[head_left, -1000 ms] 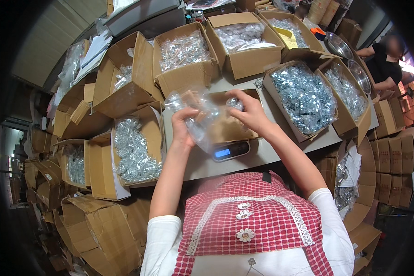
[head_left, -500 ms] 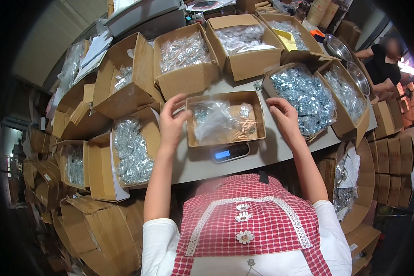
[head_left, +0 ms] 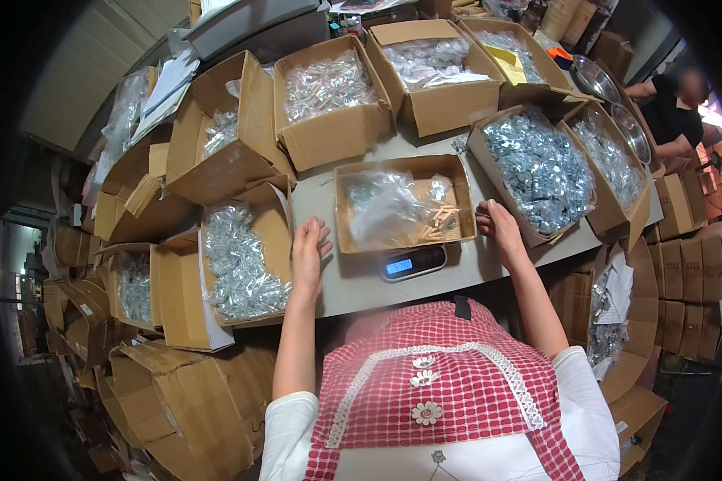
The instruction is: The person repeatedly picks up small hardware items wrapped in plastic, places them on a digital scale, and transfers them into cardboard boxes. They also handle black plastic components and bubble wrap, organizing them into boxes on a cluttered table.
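A shallow cardboard box rests on a digital scale whose display is lit blue. Inside it lie a clear plastic bag of small metal parts, a smaller clear bag and several loose wooden dowels. To the left of the box, my left hand hovers over the table edge, fingers apart and holding nothing. On the other side my right hand has loosely bent fingers near the box's right wall, and no object shows in it.
Open cartons surround the table: one with silvery packets at left, one with bluish metal parts at right, several behind. Metal bowls stand at the far right. Another person is beyond them.
My left hand has moved back toward me from the box's upper left. My right hand has come slightly lower, nearer the box's right side. The view has shifted a little.
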A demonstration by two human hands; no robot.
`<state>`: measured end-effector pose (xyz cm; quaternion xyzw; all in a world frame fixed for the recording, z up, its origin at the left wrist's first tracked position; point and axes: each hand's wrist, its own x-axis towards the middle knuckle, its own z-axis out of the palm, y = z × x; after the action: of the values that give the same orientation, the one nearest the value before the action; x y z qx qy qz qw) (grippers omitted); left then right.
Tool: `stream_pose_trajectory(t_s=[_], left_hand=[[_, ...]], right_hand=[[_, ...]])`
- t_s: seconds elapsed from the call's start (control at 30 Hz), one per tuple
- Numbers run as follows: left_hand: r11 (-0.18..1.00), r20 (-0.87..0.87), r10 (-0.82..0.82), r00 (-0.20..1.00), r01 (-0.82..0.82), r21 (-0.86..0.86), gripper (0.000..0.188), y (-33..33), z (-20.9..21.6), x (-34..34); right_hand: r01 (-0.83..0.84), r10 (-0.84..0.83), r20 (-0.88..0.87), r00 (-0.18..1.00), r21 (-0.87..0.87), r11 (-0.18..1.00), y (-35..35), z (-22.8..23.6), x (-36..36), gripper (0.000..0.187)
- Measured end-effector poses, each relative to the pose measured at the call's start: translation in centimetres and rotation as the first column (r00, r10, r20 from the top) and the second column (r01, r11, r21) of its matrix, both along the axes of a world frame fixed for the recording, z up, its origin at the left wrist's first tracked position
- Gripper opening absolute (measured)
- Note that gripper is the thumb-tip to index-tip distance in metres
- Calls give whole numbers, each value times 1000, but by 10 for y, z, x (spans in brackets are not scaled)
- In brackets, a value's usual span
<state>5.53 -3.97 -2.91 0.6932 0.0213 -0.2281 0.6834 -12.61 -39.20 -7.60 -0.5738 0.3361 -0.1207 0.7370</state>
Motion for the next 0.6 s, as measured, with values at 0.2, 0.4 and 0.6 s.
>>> stream_pose_trajectory(t_s=[0.2, 0.4, 0.6], left_hand=[[1000, -64, 19, 998, -20, -22, 62, 14, -9, -8], [999, -101, 19, 995, -22, -34, 60, 19, -11, -11], [999, -162, -42, 986, 37, -34, 63, 8, -17, -9]], right_hand=[[-4, 2, -43, 999, -33, 999, -8, -18, -1, 50], [46, -46, -44, 998, 0, 999, -5, -17, 3, 43], [74, -74, -27, 997, 0, 997, 3, -14, 10, 38]])
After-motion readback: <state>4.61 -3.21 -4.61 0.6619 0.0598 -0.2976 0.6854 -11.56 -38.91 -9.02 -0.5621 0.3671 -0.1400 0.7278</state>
